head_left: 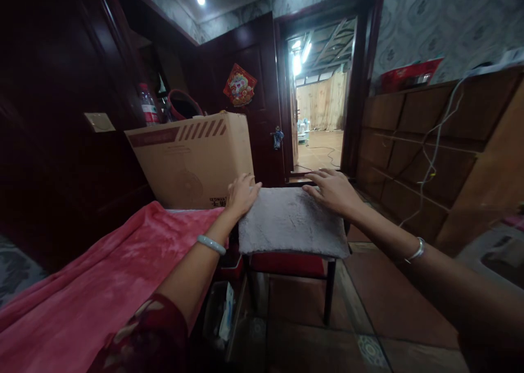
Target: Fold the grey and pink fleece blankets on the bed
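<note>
Grey fluffy square cushion (291, 221) lies flat on the seat of a black metal stool (328, 291), at 12 o'clock from the person. Left hand (242, 194) and right hand (333, 188) rest on its far corners, fingers spread flat, gripping nothing. It looks soft, light and floppy; edges seem best for holding.

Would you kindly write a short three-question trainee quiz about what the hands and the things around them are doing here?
1. True or false: both hands lie flat on the grey pad.
2. What stands just left of the left hand? A) cardboard box B) kettle C) lamp
3. Fill in: the pad lies on a ____ with dark legs.

Key
1. True; the right hand rests at its far right corner.
2. A, the box, beyond the pink blanket.
3. Stool, red under the pad.
</note>
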Motion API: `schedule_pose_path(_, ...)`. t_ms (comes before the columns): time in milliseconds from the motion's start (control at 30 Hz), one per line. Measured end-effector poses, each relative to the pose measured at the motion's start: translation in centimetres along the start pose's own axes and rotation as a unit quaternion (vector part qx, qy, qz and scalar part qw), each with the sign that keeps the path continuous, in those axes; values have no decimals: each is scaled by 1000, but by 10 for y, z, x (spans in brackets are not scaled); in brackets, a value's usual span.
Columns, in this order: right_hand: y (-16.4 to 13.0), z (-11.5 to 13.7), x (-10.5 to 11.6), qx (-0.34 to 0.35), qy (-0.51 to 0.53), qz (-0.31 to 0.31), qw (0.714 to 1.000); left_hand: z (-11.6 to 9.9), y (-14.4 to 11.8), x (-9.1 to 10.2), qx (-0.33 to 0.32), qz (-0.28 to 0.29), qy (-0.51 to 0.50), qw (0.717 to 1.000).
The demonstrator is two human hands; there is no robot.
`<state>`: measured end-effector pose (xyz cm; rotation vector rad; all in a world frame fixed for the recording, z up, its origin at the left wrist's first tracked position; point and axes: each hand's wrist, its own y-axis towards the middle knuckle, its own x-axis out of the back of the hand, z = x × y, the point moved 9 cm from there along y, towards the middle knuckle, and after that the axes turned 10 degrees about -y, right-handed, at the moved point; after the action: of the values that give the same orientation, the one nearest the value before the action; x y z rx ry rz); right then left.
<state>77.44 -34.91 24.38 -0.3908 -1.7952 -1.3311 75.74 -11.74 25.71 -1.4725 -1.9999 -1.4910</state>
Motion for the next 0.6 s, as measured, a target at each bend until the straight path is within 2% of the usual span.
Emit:
schedule_pose_path(100,7,18,-5,48,-7,1,999,-34,-7,-22,-117,77,79,987)
schedule_pose_path(167,5,26,-24,73,-1,55,996,-37,-11,-42,-127,130,120,976)
schedule_pose_path(267,-3,29,-51,85,29,117,989,-27,-16,-63,-106,179,146,967)
schedule_pose_path(367,-7,28,-55,82,37,107,990,-24,-17,-67,-113,177,144,967)
schedule_pose_path(600,-8,27,-49,66,29,105,992,-18,-20,-59,-147,179,117,966)
